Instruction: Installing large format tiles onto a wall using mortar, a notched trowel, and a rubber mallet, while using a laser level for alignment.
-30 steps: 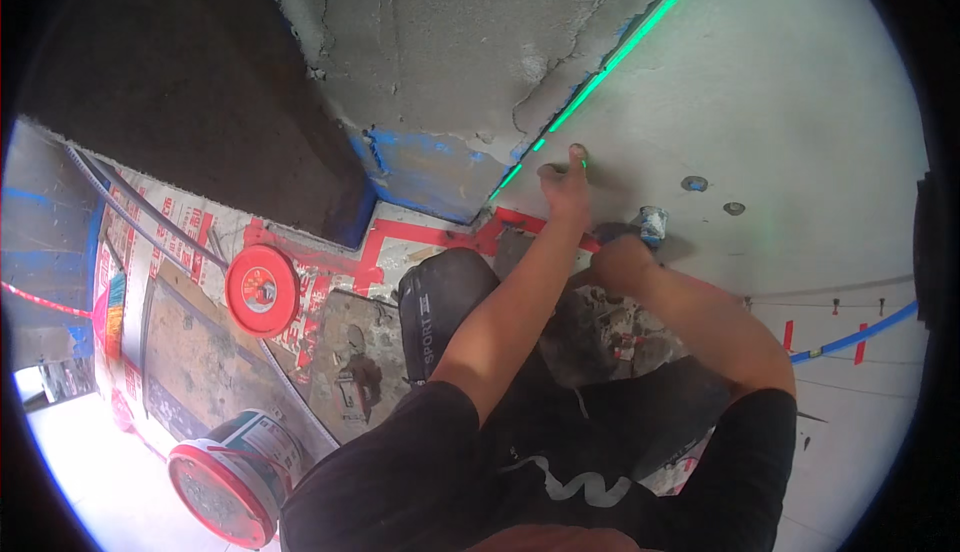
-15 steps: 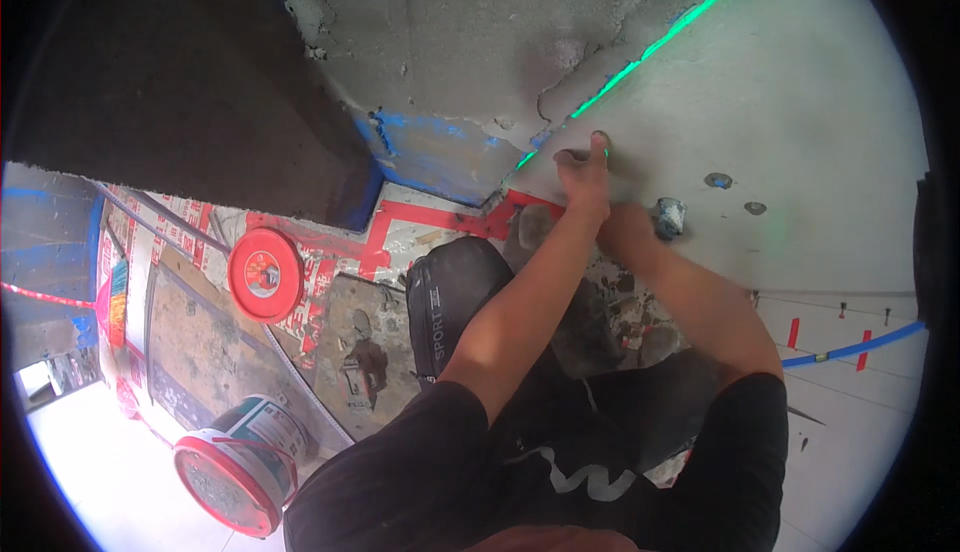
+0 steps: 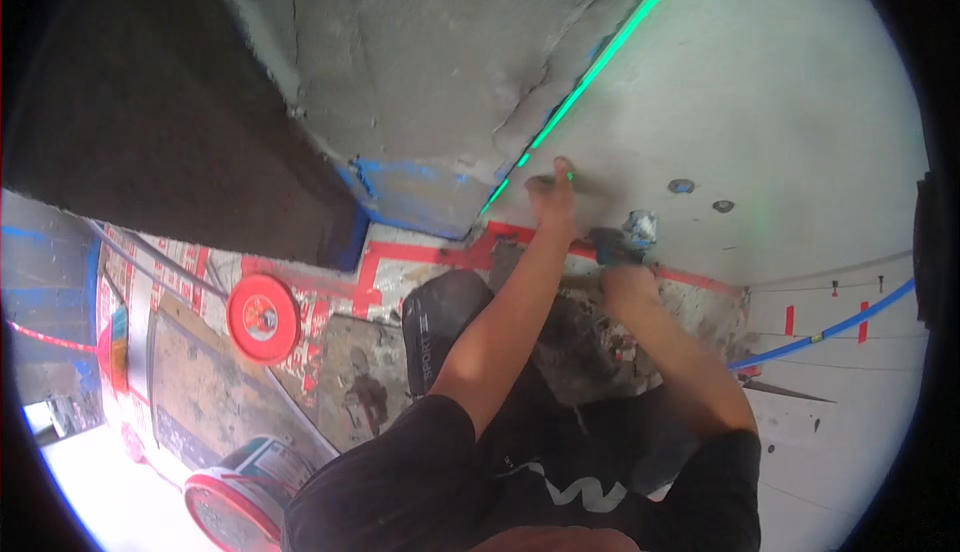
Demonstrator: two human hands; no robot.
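My left hand is up against the pale wall panel, just below the lower end of a green laser line. Two of its digits are stretched apart, and I see nothing held in it. Lower and to the right, my right hand is closed around a dark hand tool, blurred, its exact kind unclear. The tool is close to a whitish, dirt-smeared pipe stub that sticks out of the panel. Two small round fittings, one grey-blue and one grey, sit farther right.
A rough grey wall and a dark overhanging block stand at the left. On the floor are a red round lid, a red-rimmed bucket, a black bag and a worn board. A blue hose runs at right.
The view has shifted, so the wall parts appear farther left. My right hand has come out from behind my left forearm, showing the dark tool. My left hand stays against the panel.
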